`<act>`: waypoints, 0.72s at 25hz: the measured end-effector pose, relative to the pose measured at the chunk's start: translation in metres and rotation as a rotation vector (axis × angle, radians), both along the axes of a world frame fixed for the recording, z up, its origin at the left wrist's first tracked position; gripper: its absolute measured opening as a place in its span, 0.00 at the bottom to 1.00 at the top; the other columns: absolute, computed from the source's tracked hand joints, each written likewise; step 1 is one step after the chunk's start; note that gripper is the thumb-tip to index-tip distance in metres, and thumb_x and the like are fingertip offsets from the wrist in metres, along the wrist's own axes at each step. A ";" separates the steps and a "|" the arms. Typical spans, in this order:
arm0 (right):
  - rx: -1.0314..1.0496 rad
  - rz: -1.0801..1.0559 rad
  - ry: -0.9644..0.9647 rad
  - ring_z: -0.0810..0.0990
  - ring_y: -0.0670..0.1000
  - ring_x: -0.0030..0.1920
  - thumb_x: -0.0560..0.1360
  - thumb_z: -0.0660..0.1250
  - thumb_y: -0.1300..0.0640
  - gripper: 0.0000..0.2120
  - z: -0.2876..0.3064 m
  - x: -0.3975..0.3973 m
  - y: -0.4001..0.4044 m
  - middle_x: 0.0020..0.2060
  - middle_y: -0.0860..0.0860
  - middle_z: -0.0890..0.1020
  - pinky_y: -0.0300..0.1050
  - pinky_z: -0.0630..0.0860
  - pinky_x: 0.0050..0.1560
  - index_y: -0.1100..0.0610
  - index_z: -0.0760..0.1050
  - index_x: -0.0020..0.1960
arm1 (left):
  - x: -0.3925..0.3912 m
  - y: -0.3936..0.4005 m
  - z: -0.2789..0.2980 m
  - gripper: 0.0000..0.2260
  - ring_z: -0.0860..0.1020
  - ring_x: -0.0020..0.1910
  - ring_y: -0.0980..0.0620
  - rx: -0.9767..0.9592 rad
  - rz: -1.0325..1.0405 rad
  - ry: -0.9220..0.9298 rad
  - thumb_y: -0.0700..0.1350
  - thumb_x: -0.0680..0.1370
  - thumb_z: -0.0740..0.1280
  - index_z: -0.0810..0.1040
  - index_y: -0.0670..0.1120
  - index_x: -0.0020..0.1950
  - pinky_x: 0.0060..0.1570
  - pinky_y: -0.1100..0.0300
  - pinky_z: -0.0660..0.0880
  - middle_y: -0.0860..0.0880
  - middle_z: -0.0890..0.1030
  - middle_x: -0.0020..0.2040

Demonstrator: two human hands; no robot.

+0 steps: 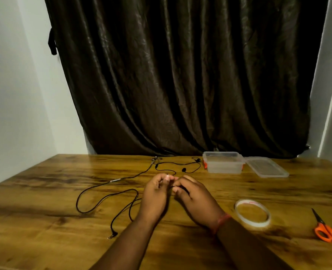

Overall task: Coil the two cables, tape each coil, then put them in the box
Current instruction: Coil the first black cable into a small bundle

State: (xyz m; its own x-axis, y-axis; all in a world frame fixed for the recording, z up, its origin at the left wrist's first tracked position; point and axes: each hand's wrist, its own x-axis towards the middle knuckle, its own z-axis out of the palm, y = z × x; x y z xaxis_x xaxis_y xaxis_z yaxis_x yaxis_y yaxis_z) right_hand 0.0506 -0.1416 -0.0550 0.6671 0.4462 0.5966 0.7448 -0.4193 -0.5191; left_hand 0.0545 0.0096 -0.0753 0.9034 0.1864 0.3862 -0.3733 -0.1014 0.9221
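I am only starting: both my left hand (155,193) and right hand (192,197) are pinching one black cable (102,193) between their fingertips (no coil, tape roll (252,212) untouched, box (223,162) holding nothing).

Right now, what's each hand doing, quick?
Left hand: fingers curled, pinching the black cable.
Right hand: fingers curled, pinching the same cable.

We see dim warm light, glare on the table (44,191), soft blur throughout, walls bowed at our edges.
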 end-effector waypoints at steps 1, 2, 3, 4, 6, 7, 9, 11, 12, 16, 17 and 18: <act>0.031 0.006 -0.009 0.74 0.38 0.49 0.81 0.63 0.56 0.05 0.002 -0.002 -0.003 0.44 0.38 0.74 0.29 0.68 0.48 0.51 0.77 0.50 | -0.002 -0.005 -0.001 0.10 0.82 0.50 0.46 0.035 -0.045 0.029 0.45 0.82 0.62 0.82 0.50 0.47 0.53 0.46 0.76 0.46 0.85 0.46; 0.061 -0.012 -0.025 0.75 0.39 0.49 0.80 0.63 0.55 0.05 0.003 -0.001 -0.006 0.44 0.38 0.75 0.32 0.70 0.47 0.50 0.77 0.49 | -0.004 -0.011 -0.001 0.10 0.82 0.49 0.45 0.037 -0.101 0.052 0.43 0.82 0.61 0.82 0.49 0.46 0.53 0.46 0.76 0.44 0.84 0.46; 0.091 -0.054 -0.046 0.75 0.41 0.47 0.80 0.63 0.55 0.05 0.003 0.001 -0.010 0.43 0.40 0.76 0.36 0.72 0.46 0.49 0.77 0.49 | -0.006 -0.017 -0.001 0.11 0.82 0.48 0.44 0.017 -0.156 0.070 0.42 0.82 0.61 0.81 0.47 0.46 0.53 0.45 0.77 0.43 0.84 0.44; 0.121 -0.104 -0.066 0.76 0.42 0.46 0.80 0.62 0.54 0.05 0.002 0.004 -0.014 0.43 0.41 0.76 0.40 0.73 0.45 0.48 0.76 0.47 | -0.009 -0.021 -0.001 0.11 0.82 0.46 0.43 -0.019 -0.214 0.088 0.43 0.82 0.60 0.80 0.44 0.46 0.53 0.44 0.77 0.42 0.84 0.42; 0.153 -0.199 -0.082 0.75 0.42 0.44 0.80 0.62 0.55 0.06 0.001 0.007 -0.020 0.42 0.41 0.76 0.43 0.74 0.43 0.47 0.75 0.46 | -0.015 -0.025 0.001 0.11 0.80 0.40 0.43 -0.078 -0.317 0.119 0.46 0.80 0.60 0.78 0.41 0.46 0.50 0.44 0.77 0.40 0.81 0.38; 0.158 -0.233 -0.080 0.75 0.41 0.43 0.80 0.62 0.54 0.06 0.000 0.008 -0.021 0.42 0.41 0.76 0.43 0.74 0.42 0.47 0.75 0.45 | -0.018 -0.024 0.003 0.12 0.79 0.38 0.44 -0.093 -0.350 0.127 0.47 0.79 0.61 0.78 0.40 0.46 0.48 0.45 0.76 0.41 0.80 0.37; 0.149 -0.272 -0.073 0.75 0.41 0.43 0.80 0.61 0.53 0.07 -0.001 0.008 -0.021 0.42 0.41 0.76 0.44 0.74 0.42 0.46 0.74 0.45 | -0.024 -0.022 0.006 0.11 0.77 0.35 0.46 -0.118 -0.394 0.134 0.47 0.80 0.61 0.78 0.41 0.46 0.46 0.46 0.75 0.43 0.78 0.35; 0.071 -0.278 -0.050 0.75 0.43 0.43 0.81 0.60 0.53 0.07 -0.005 0.008 -0.018 0.42 0.41 0.76 0.46 0.74 0.43 0.45 0.73 0.45 | -0.029 -0.019 0.009 0.10 0.77 0.35 0.48 -0.189 -0.406 0.131 0.44 0.82 0.61 0.79 0.43 0.46 0.46 0.47 0.75 0.44 0.78 0.36; 0.005 -0.265 -0.032 0.75 0.44 0.44 0.80 0.60 0.54 0.07 -0.007 0.007 -0.016 0.43 0.41 0.77 0.47 0.74 0.43 0.44 0.73 0.46 | -0.031 -0.018 0.011 0.11 0.77 0.35 0.49 -0.237 -0.403 0.124 0.41 0.83 0.60 0.80 0.43 0.45 0.45 0.49 0.77 0.44 0.78 0.36; -0.198 -0.210 -0.019 0.79 0.49 0.49 0.77 0.60 0.58 0.12 -0.013 0.002 -0.009 0.51 0.45 0.81 0.48 0.77 0.48 0.47 0.75 0.57 | -0.036 -0.016 0.019 0.09 0.83 0.38 0.48 -0.407 -0.386 0.102 0.36 0.81 0.60 0.79 0.36 0.53 0.41 0.57 0.81 0.40 0.83 0.41; -0.213 -0.215 -0.022 0.80 0.49 0.49 0.78 0.59 0.57 0.12 -0.012 0.000 -0.009 0.52 0.46 0.82 0.47 0.77 0.48 0.48 0.76 0.57 | -0.036 -0.016 0.020 0.09 0.84 0.40 0.47 -0.433 -0.381 0.103 0.36 0.81 0.60 0.78 0.35 0.54 0.42 0.57 0.81 0.39 0.84 0.42; -0.224 -0.219 -0.022 0.80 0.50 0.48 0.79 0.58 0.56 0.11 -0.011 0.000 -0.009 0.51 0.48 0.82 0.47 0.76 0.48 0.49 0.77 0.55 | -0.035 -0.016 0.020 0.09 0.84 0.41 0.46 -0.455 -0.375 0.100 0.36 0.81 0.60 0.78 0.35 0.54 0.42 0.57 0.82 0.38 0.84 0.44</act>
